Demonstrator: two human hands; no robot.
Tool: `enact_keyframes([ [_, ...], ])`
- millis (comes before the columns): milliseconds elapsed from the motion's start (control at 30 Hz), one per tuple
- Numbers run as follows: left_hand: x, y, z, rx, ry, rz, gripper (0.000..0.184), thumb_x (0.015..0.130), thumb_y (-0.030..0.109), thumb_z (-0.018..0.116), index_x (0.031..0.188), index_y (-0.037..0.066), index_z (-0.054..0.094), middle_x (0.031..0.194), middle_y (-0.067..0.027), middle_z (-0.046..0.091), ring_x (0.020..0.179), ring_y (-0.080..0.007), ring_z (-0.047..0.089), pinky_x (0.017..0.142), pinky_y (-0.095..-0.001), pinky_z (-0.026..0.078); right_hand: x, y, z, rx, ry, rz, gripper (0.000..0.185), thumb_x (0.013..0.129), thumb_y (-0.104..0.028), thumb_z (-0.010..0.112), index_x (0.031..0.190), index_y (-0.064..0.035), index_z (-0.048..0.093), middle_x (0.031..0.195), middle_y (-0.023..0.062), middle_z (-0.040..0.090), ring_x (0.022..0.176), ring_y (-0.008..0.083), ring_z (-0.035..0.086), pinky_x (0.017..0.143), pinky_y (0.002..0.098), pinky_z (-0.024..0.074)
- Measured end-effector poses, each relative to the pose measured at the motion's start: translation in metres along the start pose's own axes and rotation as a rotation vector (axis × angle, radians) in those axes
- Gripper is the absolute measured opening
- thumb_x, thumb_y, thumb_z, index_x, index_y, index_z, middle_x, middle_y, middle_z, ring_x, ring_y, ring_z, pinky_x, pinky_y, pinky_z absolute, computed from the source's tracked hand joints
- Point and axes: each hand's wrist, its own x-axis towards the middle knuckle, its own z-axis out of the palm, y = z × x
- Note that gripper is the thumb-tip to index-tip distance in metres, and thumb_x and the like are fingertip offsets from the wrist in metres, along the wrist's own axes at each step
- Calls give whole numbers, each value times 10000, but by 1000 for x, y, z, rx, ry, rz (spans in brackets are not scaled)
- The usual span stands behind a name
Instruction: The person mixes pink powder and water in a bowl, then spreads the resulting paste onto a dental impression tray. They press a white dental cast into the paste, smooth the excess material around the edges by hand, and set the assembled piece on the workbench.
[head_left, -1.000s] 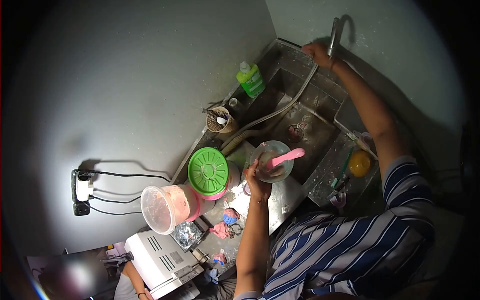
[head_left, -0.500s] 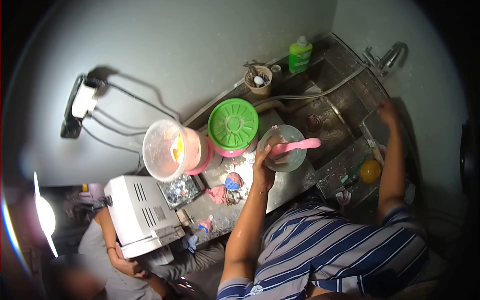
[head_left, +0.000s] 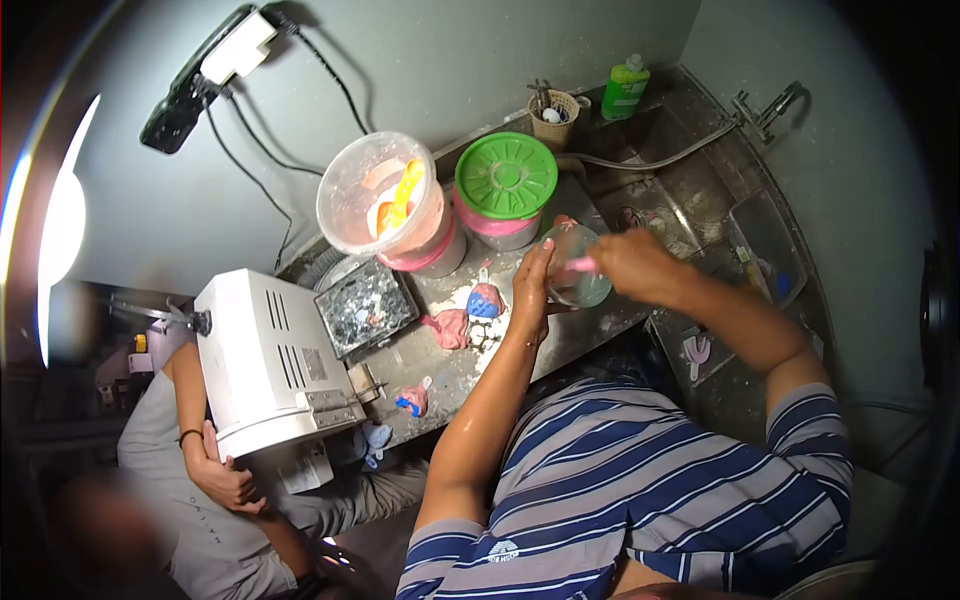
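Note:
My left hand point(head_left: 532, 288) is wrapped round the side of a clear mixing bowl point(head_left: 592, 292), held above the counter's front part. A pink spatula point(head_left: 578, 265) reaches into the bowl, its handle closed inside my right hand point(head_left: 645, 268). What lies in the bowl is mostly hidden by the hands. Just left of my left hand, a dental impression tray point(head_left: 485, 300) with blue and pink material sits on the counter, with a pink lump point(head_left: 449, 328) beside it. Another impression point(head_left: 411, 400) lies nearer the front edge.
Behind stand a green-lidded tub point(head_left: 507, 175) and an open tub point(head_left: 335, 225) with an orange-yellow scoop. A white machine point(head_left: 265, 350) and a powdery black tray point(head_left: 365, 308) are left, with a seated person's arm point(head_left: 188, 405). The sink point(head_left: 690, 190) and tap point(head_left: 765, 115) are right.
My right hand has come from the far right side of the sink to the bowl and closed on the spatula. The view has shifted; the bowl stays in my left hand.

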Motion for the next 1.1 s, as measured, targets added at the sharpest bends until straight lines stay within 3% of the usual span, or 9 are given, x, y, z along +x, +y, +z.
enact_keyframes([
  [100,2,-14,-30,-62,-59,106,598,880,461,602,1364,126,498,1212,-119,577,1024,-284,612,635,-431,581,18,-18,-9,-37,176,42,304,888,-339,604,850,-46,677,694,139,655,639,339,669,595,460,519],
  [167,-8,-14,-33,-82,-30,166,584,860,398,619,1360,118,504,1203,-116,583,1022,-283,610,660,-420,556,13,-57,-6,-34,-368,-78,274,897,-293,592,803,-54,690,731,203,671,672,378,676,636,483,519],
  [300,-11,-30,-51,-64,3,207,609,835,352,653,1364,93,495,1212,-126,568,1027,-269,600,676,-404,555,39,-48,-5,-30,-39,156,413,926,-358,554,738,-25,708,675,224,660,658,384,680,669,479,525],
  [433,-35,-17,-48,-99,86,152,617,848,315,642,1371,34,474,1239,-137,553,1039,-250,592,807,-317,518,25,-89,-11,-89,-421,-86,343,898,-321,593,782,-24,719,756,183,695,742,341,701,663,436,545],
  [700,-25,-33,-71,-143,65,326,559,839,253,638,1334,18,524,1228,-139,558,1079,-243,570,850,-355,513,16,-83,-3,40,-180,-4,384,910,-380,570,806,-33,699,703,191,668,669,377,674,649,491,523],
  [733,-30,-33,-68,-146,64,332,556,841,245,637,1332,12,522,1229,-141,558,1061,-242,579,835,-346,519,21,-71,0,43,32,86,371,905,-367,582,780,-35,690,696,201,661,664,381,669,644,495,519],
  [867,-48,-24,-44,-72,136,445,534,854,227,630,1321,-7,517,1216,-145,567,997,-236,606,794,-324,534,9,-65,22,-35,-227,-25,363,909,-361,583,794,-35,695,695,203,660,676,390,666,635,489,517],
  [1000,-46,-33,-44,-118,71,384,511,856,213,639,1309,4,527,1183,-141,582,973,-215,611,772,-313,534,9,-52,8,114,152,141,427,906,-408,592,792,-10,696,661,210,651,617,387,659,596,466,508],
  [1100,-38,-34,-46,-88,97,434,501,850,194,654,1301,14,530,1160,-140,591,974,-189,609,728,-300,534,-7,-71,29,2,-154,-139,365,882,-360,619,748,-24,663,690,197,663,643,362,673,595,465,508],
])
